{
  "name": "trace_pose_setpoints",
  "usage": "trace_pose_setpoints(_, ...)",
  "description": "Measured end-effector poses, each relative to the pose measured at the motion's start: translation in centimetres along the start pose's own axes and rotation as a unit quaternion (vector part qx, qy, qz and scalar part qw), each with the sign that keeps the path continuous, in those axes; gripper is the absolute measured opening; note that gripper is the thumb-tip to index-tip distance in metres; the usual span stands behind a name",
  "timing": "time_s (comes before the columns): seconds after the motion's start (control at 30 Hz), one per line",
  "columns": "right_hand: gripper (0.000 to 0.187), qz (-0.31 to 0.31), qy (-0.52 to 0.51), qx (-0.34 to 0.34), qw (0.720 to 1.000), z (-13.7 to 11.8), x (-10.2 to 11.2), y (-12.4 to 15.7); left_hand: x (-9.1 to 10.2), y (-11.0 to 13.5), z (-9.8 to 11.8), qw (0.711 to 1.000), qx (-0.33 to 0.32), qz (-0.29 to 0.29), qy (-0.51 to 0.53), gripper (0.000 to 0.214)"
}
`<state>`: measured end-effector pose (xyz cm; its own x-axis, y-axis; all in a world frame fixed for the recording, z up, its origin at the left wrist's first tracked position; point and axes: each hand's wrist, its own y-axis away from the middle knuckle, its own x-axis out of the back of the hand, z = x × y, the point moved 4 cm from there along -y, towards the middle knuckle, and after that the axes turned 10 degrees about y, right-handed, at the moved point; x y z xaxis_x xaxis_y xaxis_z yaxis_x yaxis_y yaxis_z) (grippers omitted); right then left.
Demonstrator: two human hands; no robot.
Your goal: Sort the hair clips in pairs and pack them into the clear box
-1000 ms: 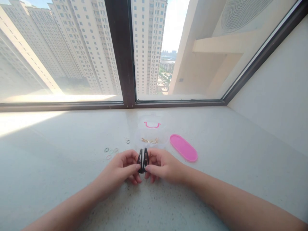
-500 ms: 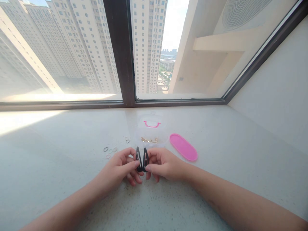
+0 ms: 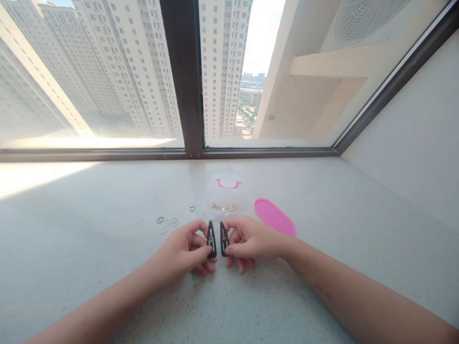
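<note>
Two black snap hair clips stand upright side by side over the pale stone sill. My left hand [image 3: 186, 251] pinches the left black clip [image 3: 211, 238] at its wide lower end. My right hand [image 3: 251, 241] pinches the right black clip [image 3: 224, 238] the same way. A narrow gap separates the two clips, pointed ends up. Just beyond them a clear plastic box [image 3: 228, 195] with a pink handle holds a gold hair clip [image 3: 224, 207].
A pink oval lid [image 3: 274, 217] lies right of my right hand. Several tiny hair elastics [image 3: 167, 223] are scattered to the left, with one more small elastic [image 3: 192, 208] nearer the box. The window frame [image 3: 186, 154] bounds the sill at the back, a white wall [image 3: 409, 138] at the right.
The two clips were pressed together in front of me; now each hand has drawn its clip aside, leaving a gap between them. Both hands have shifted slightly right.
</note>
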<state>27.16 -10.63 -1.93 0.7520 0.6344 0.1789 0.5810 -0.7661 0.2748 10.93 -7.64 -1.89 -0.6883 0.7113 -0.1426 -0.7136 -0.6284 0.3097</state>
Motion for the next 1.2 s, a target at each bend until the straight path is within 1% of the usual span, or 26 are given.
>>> trace_pose_setpoints(0.1,0.024,0.002,0.001,-0.007,1.000,-0.01,0.03,0.09,-0.06,0.02,0.03,1.000,-0.004,-0.008,-0.001,0.010)
trace_pose_setpoints(0.23,0.025,0.009,-0.005,0.001,1.000,-0.04,-0.08,0.07,-0.16,0.08,0.15,1.000,-0.006,-0.016,-0.002,0.011)
trace_pose_setpoints(0.7,0.025,-0.006,-0.016,0.006,1.000,-0.03,-0.31,0.09,-0.42,0.19,0.28,1.000,0.007,-0.020,-0.016,0.016)
trace_pose_setpoints(0.9,0.023,0.002,-0.001,-0.015,1.000,-0.13,-0.27,-0.03,-0.18,0.03,0.13,1.000,0.004,-0.021,-0.010,0.017)
trace_pose_setpoints(1.03,0.028,0.003,0.012,-0.038,0.999,-0.09,-0.27,-0.06,-0.19,0.15,0.14,1.000,0.005,-0.022,-0.009,0.018)
trace_pose_setpoints(1.2,0.035,0.005,0.015,-0.047,0.999,-0.14,-0.30,-0.05,-0.25,0.20,0.20,1.000,0.001,-0.020,-0.005,0.019)
